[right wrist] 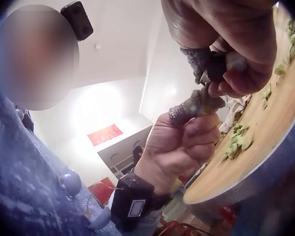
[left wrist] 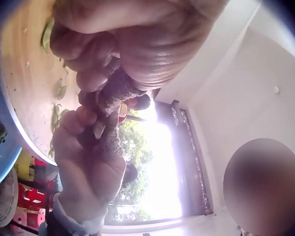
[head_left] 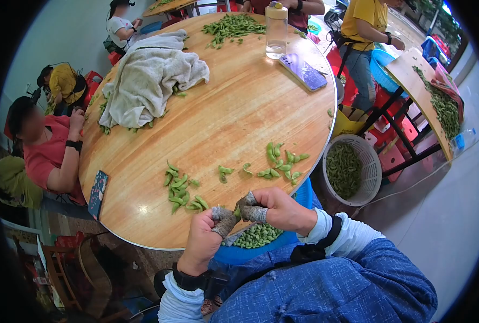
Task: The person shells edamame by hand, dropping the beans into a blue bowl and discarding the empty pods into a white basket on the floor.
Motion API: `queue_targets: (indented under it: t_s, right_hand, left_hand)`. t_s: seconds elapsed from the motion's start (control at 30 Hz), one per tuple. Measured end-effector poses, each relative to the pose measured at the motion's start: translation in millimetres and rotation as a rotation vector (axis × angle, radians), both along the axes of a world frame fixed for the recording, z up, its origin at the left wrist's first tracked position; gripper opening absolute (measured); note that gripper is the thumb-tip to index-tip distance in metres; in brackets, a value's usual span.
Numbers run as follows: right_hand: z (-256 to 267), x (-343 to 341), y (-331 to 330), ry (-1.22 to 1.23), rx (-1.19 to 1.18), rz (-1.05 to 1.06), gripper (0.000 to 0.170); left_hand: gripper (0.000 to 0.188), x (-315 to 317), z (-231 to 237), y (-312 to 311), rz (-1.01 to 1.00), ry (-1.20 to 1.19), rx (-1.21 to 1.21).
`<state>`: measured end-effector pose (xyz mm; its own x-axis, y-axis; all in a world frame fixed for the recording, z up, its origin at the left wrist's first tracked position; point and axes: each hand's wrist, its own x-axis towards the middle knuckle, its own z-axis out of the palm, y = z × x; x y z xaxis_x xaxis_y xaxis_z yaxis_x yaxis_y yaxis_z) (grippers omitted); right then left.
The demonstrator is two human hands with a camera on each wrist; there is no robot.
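Observation:
Both hands meet at the table's near edge in the head view, thumbs and fingers wrapped in grey cloth. The left hand (head_left: pixel 206 237) and the right hand (head_left: pixel 281 209) pinch one small green pod (head_left: pixel 237 212) between them. In the left wrist view the left hand (left wrist: pixel 152 44) is above and the right hand (left wrist: pixel 88 162) below, fingertips together. The right wrist view shows the right hand (right wrist: pixel 231 34) over the left hand (right wrist: pixel 182 142). Below the hands, a blue basin (head_left: pixel 239 255) holds shelled green beans (head_left: pixel 258 236).
Loose pods (head_left: pixel 178 188) lie on the round wooden table (head_left: pixel 239 118), with more pods (head_left: pixel 289 161) near its right edge. A grey towel (head_left: pixel 148 75), a bottle (head_left: pixel 276 32), a purple phone (head_left: pixel 303 72) and a dark phone (head_left: pixel 97 194) also rest there. A white basket (head_left: pixel 370 167) stands right.

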<state>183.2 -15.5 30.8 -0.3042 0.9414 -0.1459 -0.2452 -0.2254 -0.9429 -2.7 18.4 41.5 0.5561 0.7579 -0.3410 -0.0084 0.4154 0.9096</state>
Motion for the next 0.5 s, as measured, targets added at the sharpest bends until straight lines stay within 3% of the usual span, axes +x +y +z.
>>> queue_targets:
  t_s: [0.23,0.33,0.43,0.5]
  right_hand:
    - [-14,-2,0,-0.067,0.033,-0.021,0.009]
    - [-14,-2,2,-0.079,0.021,-0.056,0.009]
    - [-14,-4,2,-0.044,0.015,-0.079,0.008]
    - [-17,-5,2,-0.046,0.023,-0.074,0.008]
  left_hand:
    - [0.013,3,-17,-5,0.03,-0.033,0.087]
    - [0.018,6,-16,-7,-0.029,0.387,0.584]
    - [0.027,17,21,-11,-0.064,0.835,1.424]
    - [0.032,14,14,-10,-0.167,0.845,1.46]
